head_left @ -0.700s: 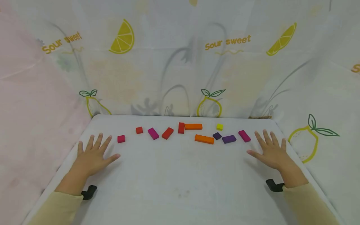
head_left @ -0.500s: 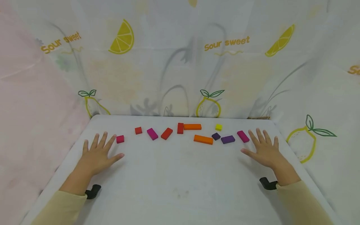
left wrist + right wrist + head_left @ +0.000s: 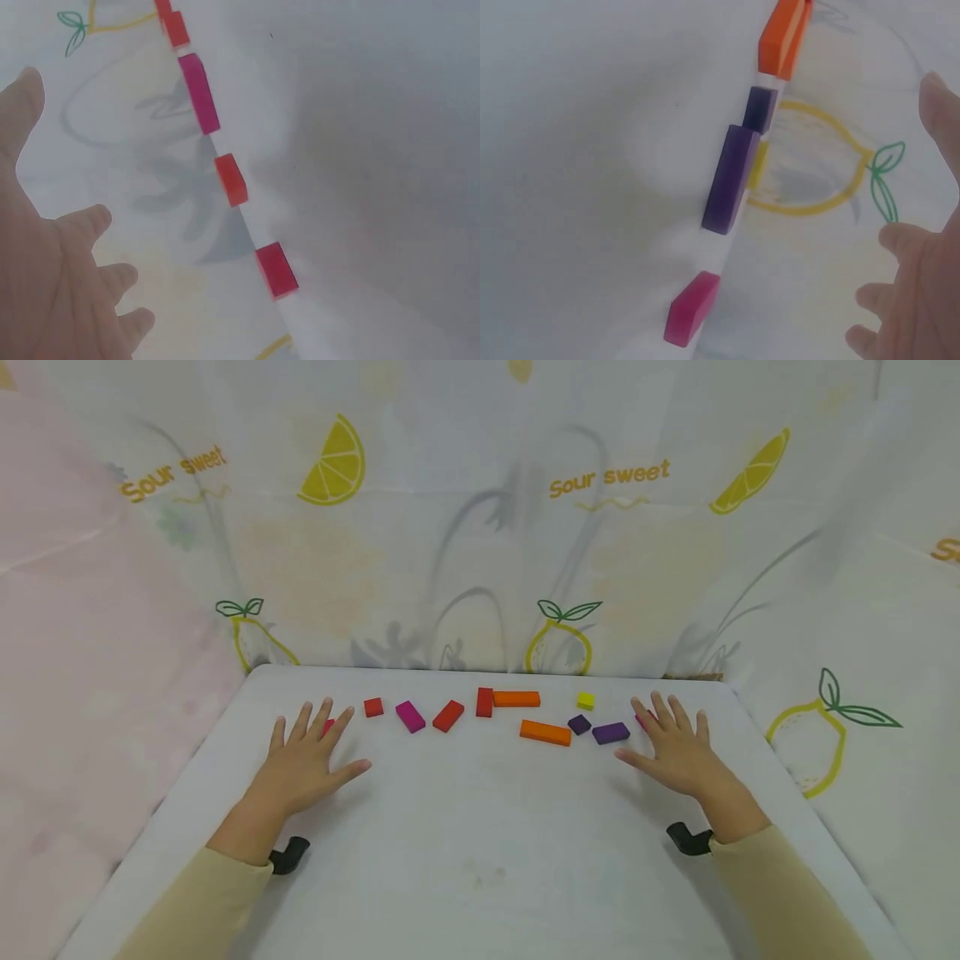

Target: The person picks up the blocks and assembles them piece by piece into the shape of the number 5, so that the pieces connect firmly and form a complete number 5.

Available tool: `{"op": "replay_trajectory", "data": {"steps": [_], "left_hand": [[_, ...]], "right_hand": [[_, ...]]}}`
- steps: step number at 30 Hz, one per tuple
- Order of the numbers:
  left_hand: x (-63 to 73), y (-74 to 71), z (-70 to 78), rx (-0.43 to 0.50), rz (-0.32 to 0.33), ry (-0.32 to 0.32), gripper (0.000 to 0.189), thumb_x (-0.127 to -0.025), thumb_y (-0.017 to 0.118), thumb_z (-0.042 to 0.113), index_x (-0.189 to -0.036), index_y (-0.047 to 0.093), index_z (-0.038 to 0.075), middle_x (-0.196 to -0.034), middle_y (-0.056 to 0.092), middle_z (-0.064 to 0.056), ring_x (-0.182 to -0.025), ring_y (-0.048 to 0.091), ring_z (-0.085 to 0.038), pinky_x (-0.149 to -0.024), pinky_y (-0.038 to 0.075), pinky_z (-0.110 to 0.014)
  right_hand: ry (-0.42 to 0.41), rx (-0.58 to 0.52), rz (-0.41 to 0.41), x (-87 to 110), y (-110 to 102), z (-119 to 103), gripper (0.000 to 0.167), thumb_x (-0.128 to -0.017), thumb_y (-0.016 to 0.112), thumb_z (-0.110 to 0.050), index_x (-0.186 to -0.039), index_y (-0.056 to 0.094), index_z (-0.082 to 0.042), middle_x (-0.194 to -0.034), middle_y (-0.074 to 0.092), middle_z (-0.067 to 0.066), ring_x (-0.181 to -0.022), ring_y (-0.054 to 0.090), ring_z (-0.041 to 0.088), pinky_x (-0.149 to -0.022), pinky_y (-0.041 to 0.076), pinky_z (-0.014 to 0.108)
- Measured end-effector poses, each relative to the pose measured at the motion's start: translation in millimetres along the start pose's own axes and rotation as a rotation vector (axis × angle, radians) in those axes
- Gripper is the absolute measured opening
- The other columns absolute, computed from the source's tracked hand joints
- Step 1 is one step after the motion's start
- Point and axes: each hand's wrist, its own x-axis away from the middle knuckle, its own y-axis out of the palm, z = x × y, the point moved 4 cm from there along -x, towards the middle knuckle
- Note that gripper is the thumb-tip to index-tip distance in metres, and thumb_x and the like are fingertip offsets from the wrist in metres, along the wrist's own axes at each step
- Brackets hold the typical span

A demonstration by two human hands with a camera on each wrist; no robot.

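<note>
Hands (image 3: pixel 296 774) (image 3: pixel 681 760) splayed near coloured blocks (image 3: pixel 545 732) (two orange).

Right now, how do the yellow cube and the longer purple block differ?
The yellow cube is compact and bright; the purple block is elongated and dark. The yellow cube sits nearer the back edge of the white table; the purple block lies closer to the right hand. Both rest on the table, unheld.
</note>
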Motion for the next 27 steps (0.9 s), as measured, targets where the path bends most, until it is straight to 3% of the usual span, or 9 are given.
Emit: {"op": "replay_trajectory", "data": {"steps": [12,27], "left_hand": [[-30.2,7.3,35.3,0.017,0.022,0.085,0.096,-0.09,0.045,0.076,-0.162,0.019,0.017,-0.166,0.01,-0.018,-0.151,0.004,-0.045,-0.114,-0.004,-0.066],[-72.8,21.6,71.9,0.101,-0.021,0.159,0.089,-0.093,0.042,0.074,-0.162,0.016,0.024,-0.168,0.009,-0.011,-0.153,0.004,-0.037,-0.117,0.0,-0.062]], "right_hand": [[-0.057,-0.037,0.006,-24.1,3,-33,0.094,-0.093,0.051,-0.068,-0.162,0.015,-0.014,-0.165,0.003,0.023,-0.15,-0.003,0.047,-0.109,-0.012,0.071],[-0.129,-0.094,-0.001,-56.8,22,-67,0.09,-0.094,0.051,-0.065,-0.162,0.017,-0.017,-0.166,0.005,0.019,-0.15,0.005,0.045,-0.113,-0.005,0.069]]}}
